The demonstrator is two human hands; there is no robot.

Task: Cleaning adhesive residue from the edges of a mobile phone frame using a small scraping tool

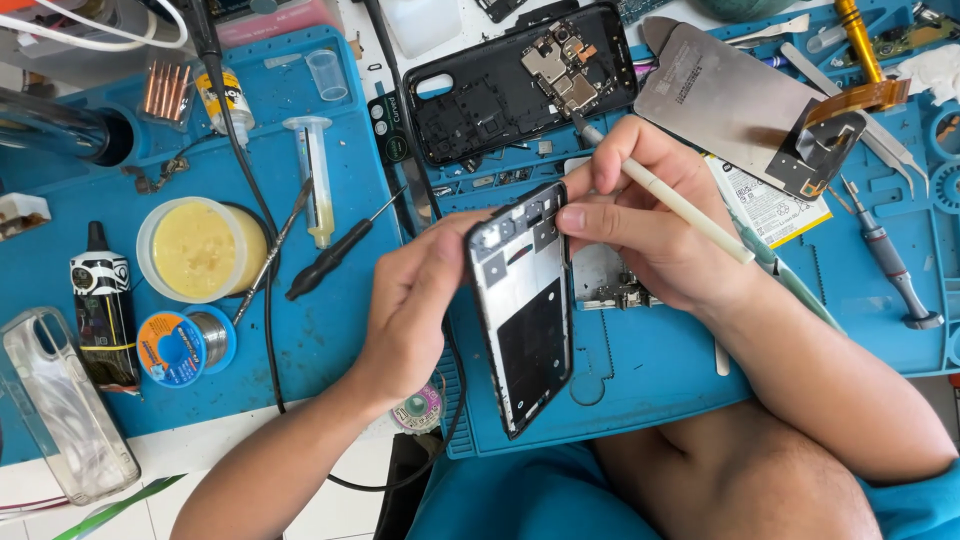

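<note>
1. Phone frame (522, 305), stripped and black, is held tilted on edge above the blue mat (650, 370), likely so its inside faces the eyes.
2. Left hand (420, 300) is closed around the frame's left edge, steadying it.
3. Right hand (640, 215) pinches the frame's top corner while holding a white spudger (680, 205).
4. Behind the frame lies a black back cover (520, 85); left of it, a flux tub (195, 250).

Left hand (415, 300) gripping phone frame (525, 310), right hand (640, 215) holding white stylus (680, 205)
</note>
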